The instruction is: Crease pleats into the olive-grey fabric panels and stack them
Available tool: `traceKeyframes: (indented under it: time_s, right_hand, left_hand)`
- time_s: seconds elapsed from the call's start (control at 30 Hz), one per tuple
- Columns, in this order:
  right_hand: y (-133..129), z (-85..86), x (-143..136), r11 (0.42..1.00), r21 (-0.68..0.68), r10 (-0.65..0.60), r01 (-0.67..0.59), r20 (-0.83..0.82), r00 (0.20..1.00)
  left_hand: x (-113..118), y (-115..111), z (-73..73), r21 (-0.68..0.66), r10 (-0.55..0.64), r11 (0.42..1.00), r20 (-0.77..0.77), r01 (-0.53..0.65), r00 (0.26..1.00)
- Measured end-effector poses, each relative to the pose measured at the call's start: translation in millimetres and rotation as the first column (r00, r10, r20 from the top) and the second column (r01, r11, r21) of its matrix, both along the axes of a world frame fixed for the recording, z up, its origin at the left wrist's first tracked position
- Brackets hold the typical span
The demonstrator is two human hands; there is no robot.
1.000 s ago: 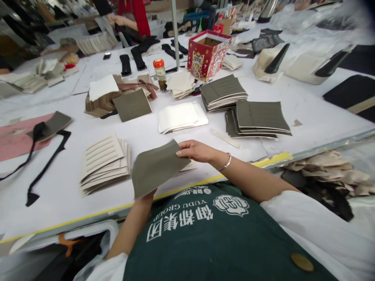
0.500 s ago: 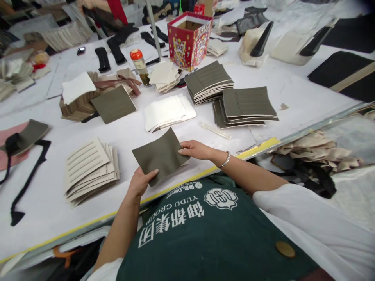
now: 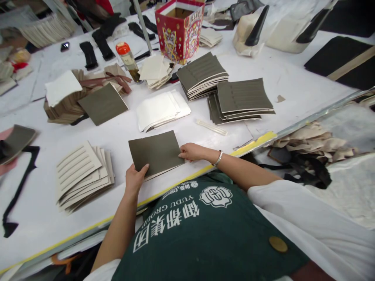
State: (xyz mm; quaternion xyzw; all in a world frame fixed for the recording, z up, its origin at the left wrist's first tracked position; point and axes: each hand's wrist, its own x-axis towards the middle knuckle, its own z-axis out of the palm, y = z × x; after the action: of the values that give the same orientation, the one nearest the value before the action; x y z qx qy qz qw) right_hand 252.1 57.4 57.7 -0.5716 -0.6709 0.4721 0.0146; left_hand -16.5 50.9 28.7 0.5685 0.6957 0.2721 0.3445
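A dark olive rectangular panel (image 3: 156, 150) with a pale edge lies between my hands near the table's front edge. My left hand (image 3: 136, 176) grips its near left corner, thumb on top and fingers hidden. At its right edge my right hand (image 3: 191, 151) pinches the panel. Behind it sits a pile of white sheets (image 3: 162, 111). To the left is a stack of pale panels with raised ridges (image 3: 80, 171). Dark ridged panels are stacked in two piles, one farther back (image 3: 202, 74) and one at the right (image 3: 243, 97).
A red patterned box (image 3: 172, 35) and an orange-capped bottle (image 3: 129, 62) stand farther back. A single dark panel (image 3: 104, 104) leans by a brown stack (image 3: 63, 103). A clear strip (image 3: 211, 127) lies on the table. Black straps (image 3: 20, 183) lie at the left.
The panel has turned to lie squarer to the table's front edge and looks lower and flatter. Both hands keep hold of it. The whole view has shifted slightly.
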Motion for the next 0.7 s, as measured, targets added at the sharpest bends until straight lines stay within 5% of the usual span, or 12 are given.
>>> traceKeyframes:
  time_s: [0.27,0.7]
  right_hand:
    - [6,2.5,8,0.996,0.006,0.083,-0.084,0.05,0.995]
    - [9,-1.7,8,0.987,0.063,0.142,-0.147,0.075,0.987]
  left_hand:
    - [12,-16,12.1,0.002,0.062,0.998,0.004,-0.062,0.998]
    - [10,-14,-3.1,0.015,0.089,0.996,-0.008,-0.089,0.996]
